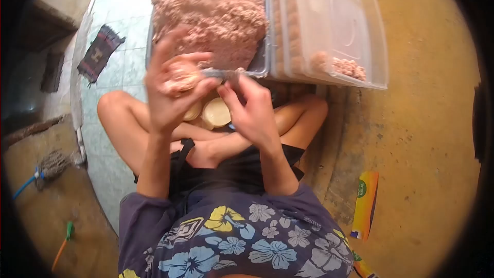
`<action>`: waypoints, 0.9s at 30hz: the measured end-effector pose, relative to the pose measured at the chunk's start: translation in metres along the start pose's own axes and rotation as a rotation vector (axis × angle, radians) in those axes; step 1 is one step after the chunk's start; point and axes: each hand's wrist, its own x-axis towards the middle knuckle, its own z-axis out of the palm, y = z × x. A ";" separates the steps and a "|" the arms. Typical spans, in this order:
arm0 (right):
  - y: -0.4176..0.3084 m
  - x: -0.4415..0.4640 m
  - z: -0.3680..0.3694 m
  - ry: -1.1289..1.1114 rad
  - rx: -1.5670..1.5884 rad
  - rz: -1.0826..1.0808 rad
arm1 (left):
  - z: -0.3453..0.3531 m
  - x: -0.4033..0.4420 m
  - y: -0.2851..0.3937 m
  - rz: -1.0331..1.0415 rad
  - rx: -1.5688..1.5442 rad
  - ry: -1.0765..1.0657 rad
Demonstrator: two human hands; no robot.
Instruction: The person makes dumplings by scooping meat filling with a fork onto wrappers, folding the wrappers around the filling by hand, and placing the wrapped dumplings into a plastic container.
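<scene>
My left hand (170, 92) is raised in the middle, palm up and fingers curved. It cups a lump of pinkish mince (181, 78), apparently in a thin pale wrapper, though blur hides the edges. My right hand (252, 105) is closed on a narrow, flat metal spreader (218, 73), whose tip reaches the mince in my left hand. Below the hands, round pale dough wrappers (216, 113) lie in stacks between my crossed legs, partly hidden by the left wrist. A large tub (267, 36) heaped with pink mince (211, 5) stands just beyond both hands.
Clear plastic boxes (355, 31) stand to the right of the tub, with rows of filled pieces (288, 36) inside. A dark mat (101, 53) lies on the pale tiles at left, and a mop head (54, 163) below it. A yellow-orange packet (366, 206) is on the floor at right.
</scene>
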 end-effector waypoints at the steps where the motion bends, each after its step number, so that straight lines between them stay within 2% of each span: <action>1: -0.005 -0.007 -0.005 -0.030 -0.112 -0.037 | 0.007 -0.002 0.013 -0.093 -0.066 0.082; 3: -0.010 -0.009 0.011 -0.073 -0.190 -0.106 | 0.020 -0.005 0.012 -0.139 0.267 -0.013; 4: -0.006 -0.009 0.007 -0.115 -0.299 0.022 | 0.020 -0.007 -0.002 -0.354 0.131 0.090; 7: 0.011 -0.014 -0.010 -0.056 -0.296 0.124 | 0.000 0.012 -0.017 -0.218 0.156 0.194; 8: 0.010 -0.016 -0.014 -0.044 -0.267 0.190 | -0.003 0.014 -0.009 -0.245 -0.131 0.088; 11: -0.011 -0.018 -0.020 -0.116 -0.252 0.114 | -0.020 0.009 -0.004 -0.073 -0.415 -0.059; 12: -0.022 -0.016 -0.017 -0.129 -0.181 0.066 | -0.016 0.008 -0.007 -0.046 -0.327 -0.069; 15: -0.012 0.001 0.011 -0.179 -0.214 0.045 | 0.015 0.006 -0.005 -0.306 0.118 0.167; 16: -0.013 0.004 0.001 -0.234 -0.307 0.093 | 0.008 0.008 -0.015 -0.283 0.153 0.182; 18: -0.005 -0.003 -0.017 -0.220 -0.419 0.152 | -0.021 0.014 -0.010 -0.294 -0.172 -0.005; 19: -0.004 -0.006 -0.028 -0.140 -0.413 0.077 | -0.035 0.008 -0.006 -0.306 -0.326 -0.077; 20: -0.015 -0.005 -0.035 -0.081 -0.435 0.138 | -0.042 0.007 -0.018 -0.248 -0.371 -0.049; 21: -0.022 -0.001 -0.036 0.033 -0.403 -0.001 | -0.045 0.005 -0.026 -0.236 -0.321 -0.089; 22: -0.039 0.006 -0.034 0.074 -0.387 -0.097 | -0.041 0.002 -0.020 -0.330 -0.157 -0.129; 23: -0.056 0.013 -0.029 0.049 -0.317 -0.103 | -0.033 0.001 -0.019 -0.218 -0.068 -0.127; 25: -0.054 0.033 -0.019 -0.178 -0.429 -0.257 | -0.020 0.001 -0.016 -0.040 0.115 -0.105; 27: -0.070 0.042 -0.018 -0.144 -0.478 -0.290 | -0.032 0.000 -0.009 -0.143 0.203 -0.141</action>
